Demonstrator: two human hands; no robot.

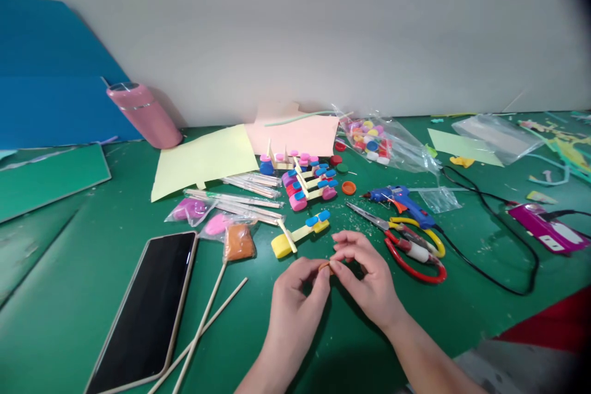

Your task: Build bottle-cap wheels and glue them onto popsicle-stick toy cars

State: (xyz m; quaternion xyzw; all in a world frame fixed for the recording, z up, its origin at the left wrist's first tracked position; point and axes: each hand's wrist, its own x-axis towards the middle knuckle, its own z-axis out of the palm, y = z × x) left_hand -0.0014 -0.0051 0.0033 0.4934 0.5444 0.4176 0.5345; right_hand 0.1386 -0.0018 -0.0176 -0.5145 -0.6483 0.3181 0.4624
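My left hand (300,295) is closed, its thumb and index finger pinching a small orange-brown piece (325,266). Against the same piece press the thumb and fingertips of my right hand (367,277), so most of it is hidden. Just beyond the hands lies a yellow bottle-cap and stick assembly (300,233) with blue pieces on one end. Farther back, several similar stick assemblies (310,184) stand close together. A bagged lump of orange-brown clay (239,241) is left of the hands, and a loose orange cap (349,188) sits beyond them.
Right of my hands are red-and-yellow-handled scissors (410,246) and a blue glue gun (401,200) with a black cord. A phone (143,308) and wooden sticks (203,329) lie at left. A pink bottle (145,114) and a bag of colourful caps (372,138) are at the back.
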